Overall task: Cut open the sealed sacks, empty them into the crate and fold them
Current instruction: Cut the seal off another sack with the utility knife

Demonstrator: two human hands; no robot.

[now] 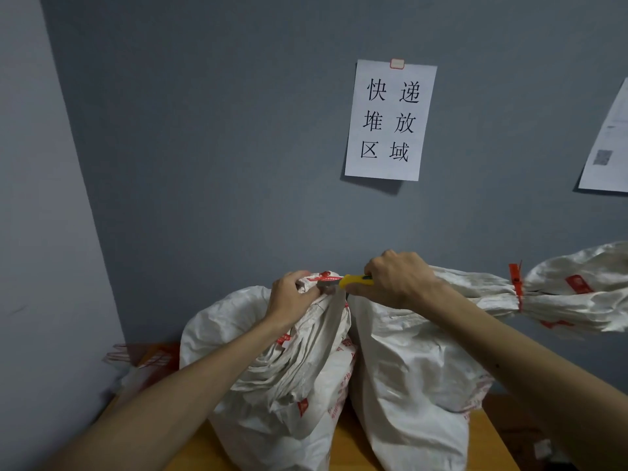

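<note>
Grey wall [204, 130] fills everything from nine through twelve to three o'clock. A wooden table [343, 447] runs along six o'clock, and both sacks stand on it.

The bigger white woven sack [407, 368] sits at five o'clock. Its gathered neck lies over toward three o'clock. The second white sack [238, 317] stands touching it at seven o'clock, neck pulled upright.

Up at one o'clock is a paper sign [390, 120] with big black characters, clipped at its top edge. Another printed sheet [608, 141] is cut off by the frame at three o'clock.

Now my hands, right at the centre. My left hand [292, 297] has its fingers curled tight round the bunched neck of the seven o'clock sack and is gripping it just below the top. My right hand [397, 277] is closed in a fist round a yellow utility knife [356, 281], with the blade pointing toward nine o'clock.

The blade end meets the red seal [326, 277] on that neck, just beside my left fingers. I can't tell whether it has bitten in.

A red zip tie [516, 283] binds the other sack's neck out at three o'clock, uncut.
</note>
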